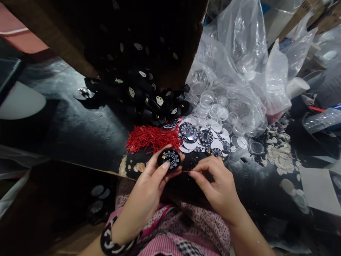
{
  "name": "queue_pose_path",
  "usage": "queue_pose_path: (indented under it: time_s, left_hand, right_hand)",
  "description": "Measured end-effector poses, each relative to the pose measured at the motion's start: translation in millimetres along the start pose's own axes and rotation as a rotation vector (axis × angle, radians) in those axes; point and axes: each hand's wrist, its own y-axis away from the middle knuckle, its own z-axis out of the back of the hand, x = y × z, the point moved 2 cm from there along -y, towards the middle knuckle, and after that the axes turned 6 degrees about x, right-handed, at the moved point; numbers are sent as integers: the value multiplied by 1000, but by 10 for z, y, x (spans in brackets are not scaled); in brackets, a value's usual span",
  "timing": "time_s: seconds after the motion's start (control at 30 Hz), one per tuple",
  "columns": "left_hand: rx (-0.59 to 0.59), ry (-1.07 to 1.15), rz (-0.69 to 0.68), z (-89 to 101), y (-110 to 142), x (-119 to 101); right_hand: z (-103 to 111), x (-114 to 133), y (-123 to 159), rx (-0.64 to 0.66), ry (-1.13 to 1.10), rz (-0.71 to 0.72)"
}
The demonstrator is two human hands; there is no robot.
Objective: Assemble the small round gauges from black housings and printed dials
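My left hand (pixel 153 177) holds a round black gauge (pixel 169 158), its numbered dial turned up and the thumb lying on the dial's lower edge. Between the thumb and forefinger of my right hand (pixel 213 179) is a thin red pointer needle (pixel 187 171), pointing left toward the gauge but apart from it. Just beyond the gauge lies a heap of red needles (pixel 151 138). Loose printed dial discs (pixel 206 136), some white side up, are spread to the right of that heap.
Black round housings (pixel 149 103) spill from a large dark box (pixel 133 32). Clear plastic covers (pixel 207 99) pour from a plastic bag (pixel 234 60). Small pale plates (pixel 278 153) are piled at right, near a white box (pixel 318 190). The black table's front edge (pixel 98 169) runs before me.
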Motion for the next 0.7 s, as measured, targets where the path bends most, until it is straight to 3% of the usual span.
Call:
queue_pose_path:
  time_s: [0.2,0.47,0.7]
  left_hand:
    - [78,-153,-42,-88,-48,113]
    - [106,-342,-150,-93,3,39]
    - [57,-395,-178,-104,62,-5]
  right_hand:
    - [-12,106,-43,43,28,-81]
    - [24,133,-32,71,44,-133]
    - [24,146,-14,67,-17,-157]
